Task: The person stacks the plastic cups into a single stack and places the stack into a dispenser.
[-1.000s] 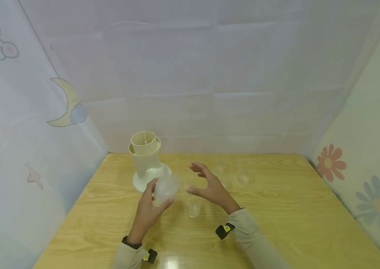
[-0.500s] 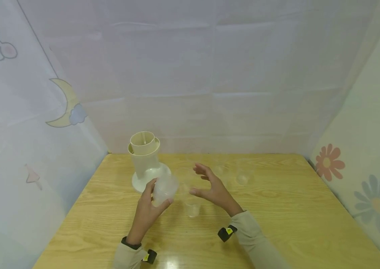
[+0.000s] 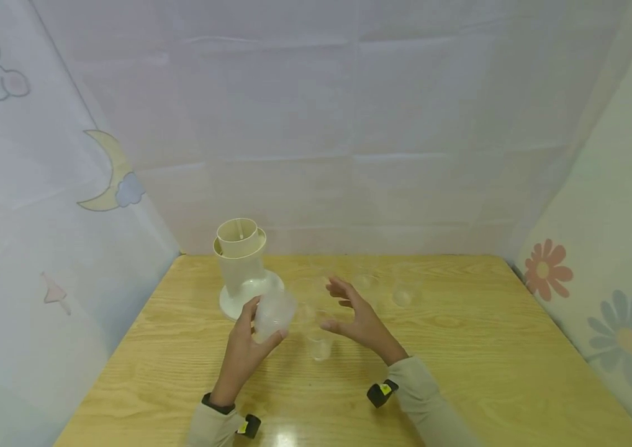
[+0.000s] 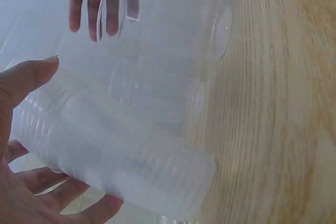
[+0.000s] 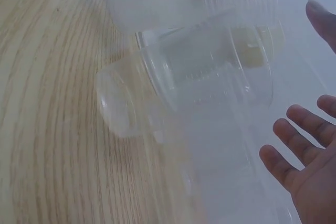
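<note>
My left hand [image 3: 244, 352] grips a tilted stack of nested clear plastic cups [image 3: 274, 315]; in the left wrist view the ribbed rims of the stack [image 4: 115, 140] lie nearest the thumb. To its right, my right hand [image 3: 365, 324] has its fingers spread and holds nothing. Between the two hands a clear cup [image 3: 320, 347] stands upright on the table. In the right wrist view the fingers of my right hand [image 5: 310, 156] are apart from the standing cup [image 5: 205, 72].
A cream cylindrical holder [image 3: 242, 271] with a round white base stands behind my left hand. More clear cups stand beyond my right hand, one of them [image 3: 403, 294] at the right. The wooden table [image 3: 489, 360] meets pale cloth walls.
My right hand has drawn back slightly to the right and toward me, away from the cup in front. My left hand and its stack have hardly moved.
</note>
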`<state>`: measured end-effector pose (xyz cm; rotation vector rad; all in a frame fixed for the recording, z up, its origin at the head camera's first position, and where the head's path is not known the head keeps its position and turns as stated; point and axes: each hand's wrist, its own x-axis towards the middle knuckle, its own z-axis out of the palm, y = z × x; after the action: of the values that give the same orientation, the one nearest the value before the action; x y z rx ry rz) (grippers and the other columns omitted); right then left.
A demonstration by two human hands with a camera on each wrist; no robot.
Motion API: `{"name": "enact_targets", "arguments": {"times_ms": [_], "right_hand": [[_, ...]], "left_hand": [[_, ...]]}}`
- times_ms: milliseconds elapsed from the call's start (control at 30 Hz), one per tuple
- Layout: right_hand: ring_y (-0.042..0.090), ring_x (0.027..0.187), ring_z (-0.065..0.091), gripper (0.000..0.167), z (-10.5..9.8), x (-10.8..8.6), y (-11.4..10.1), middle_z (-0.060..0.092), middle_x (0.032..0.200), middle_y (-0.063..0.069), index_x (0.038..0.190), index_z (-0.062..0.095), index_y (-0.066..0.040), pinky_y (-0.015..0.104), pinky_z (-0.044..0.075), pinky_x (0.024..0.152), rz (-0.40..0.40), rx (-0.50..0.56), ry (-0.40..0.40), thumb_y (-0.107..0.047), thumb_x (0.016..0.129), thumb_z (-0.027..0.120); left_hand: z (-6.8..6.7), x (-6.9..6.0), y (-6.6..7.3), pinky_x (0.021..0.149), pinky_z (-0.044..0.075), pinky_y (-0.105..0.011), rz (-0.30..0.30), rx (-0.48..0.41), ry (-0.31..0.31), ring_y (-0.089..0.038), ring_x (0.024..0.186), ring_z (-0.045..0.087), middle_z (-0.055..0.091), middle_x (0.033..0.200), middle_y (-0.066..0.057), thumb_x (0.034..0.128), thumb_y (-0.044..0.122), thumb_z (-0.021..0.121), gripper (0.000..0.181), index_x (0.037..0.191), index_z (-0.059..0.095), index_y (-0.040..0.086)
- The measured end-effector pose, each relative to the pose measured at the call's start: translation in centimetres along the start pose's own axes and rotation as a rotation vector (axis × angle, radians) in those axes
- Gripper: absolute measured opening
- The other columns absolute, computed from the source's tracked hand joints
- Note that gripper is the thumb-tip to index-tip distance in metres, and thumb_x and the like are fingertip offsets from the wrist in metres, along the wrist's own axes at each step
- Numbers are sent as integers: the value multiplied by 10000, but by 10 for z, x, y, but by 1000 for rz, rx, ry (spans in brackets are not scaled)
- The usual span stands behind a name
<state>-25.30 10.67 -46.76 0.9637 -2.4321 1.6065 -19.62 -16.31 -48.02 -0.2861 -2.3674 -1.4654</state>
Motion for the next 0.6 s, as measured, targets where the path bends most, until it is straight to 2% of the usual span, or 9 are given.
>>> {"name": "enact_targets", "arguments": {"times_ms": [233, 433, 600], "right_hand": [[274, 1363, 431, 884, 0, -4, 5, 426, 1520, 42, 1578, 245, -284, 536, 385, 1070, 2, 21, -20, -236, 883, 790], [287, 1360, 429, 858, 3, -9, 7, 429, 1515, 45, 1560, 283, -260, 573, 368, 1070, 35, 57, -26, -239, 874, 799], [288, 1363, 428, 841, 9, -14, 14, 434, 1508, 70, 1552, 296, -226, 574, 368, 1068, 49, 71, -45, -184, 876, 794]], "left_hand": [[0, -1, 1, 897, 497, -582, 1, -1, 2, -343, 1143, 564, 573, 1298, -204, 820, 251, 842, 789, 1462, 411, 91], [0, 1, 2, 904, 494, -587, 1, -3, 1, -353, 1157, 562, 563, 1317, -215, 822, 261, 841, 791, 1462, 410, 87], [0, 0, 0, 895, 497, -588, -3, -1, 1, -352, 1149, 562, 569, 1304, -213, 824, 263, 838, 786, 1460, 411, 86]]}}
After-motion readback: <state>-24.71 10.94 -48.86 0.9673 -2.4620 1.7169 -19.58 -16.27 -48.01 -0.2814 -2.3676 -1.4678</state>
